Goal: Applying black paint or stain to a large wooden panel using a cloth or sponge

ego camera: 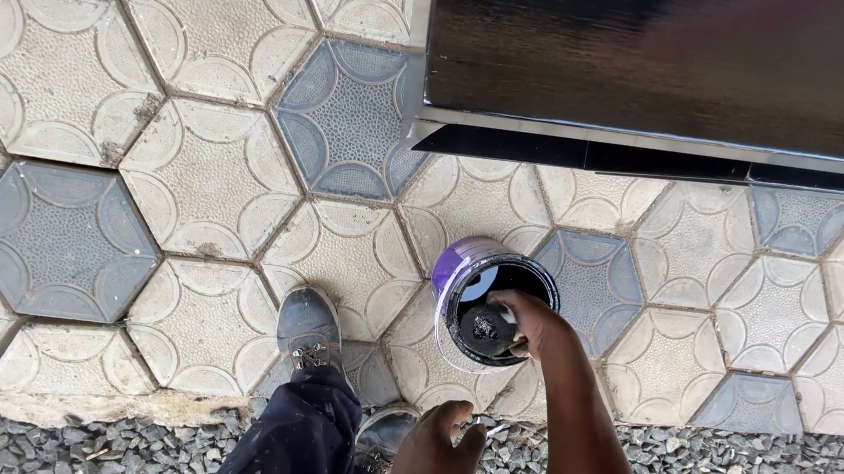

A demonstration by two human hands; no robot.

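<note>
The left hand (435, 459) is nearest the lens, at 6 o'clock of the view, hanging loosely curled over the gravel (74, 445) with nothing in its grip; just at its 9 o'clock are a dark trouser leg (301, 438) and a grey shoe (307, 326) on the patterned paving (195, 189). At 1 o'clock from that hand the right hand (526, 320) reaches into the tin (482, 297), an open purple-sided can of black paint standing on the paving, at 6 o'clock of the glossy black gate (666, 66). Its fingers are closed round a dark, paint-soaked roller or brush head (485, 327); which of the two I cannot tell. To load it well, I judge the tool should be dipped shallow, turned, and wiped against the rim at 12 o'clock so it does not drip on the pale slabs; the free hand could steady the tin, which looks tilted, by its wall at 9 o'clock
</note>
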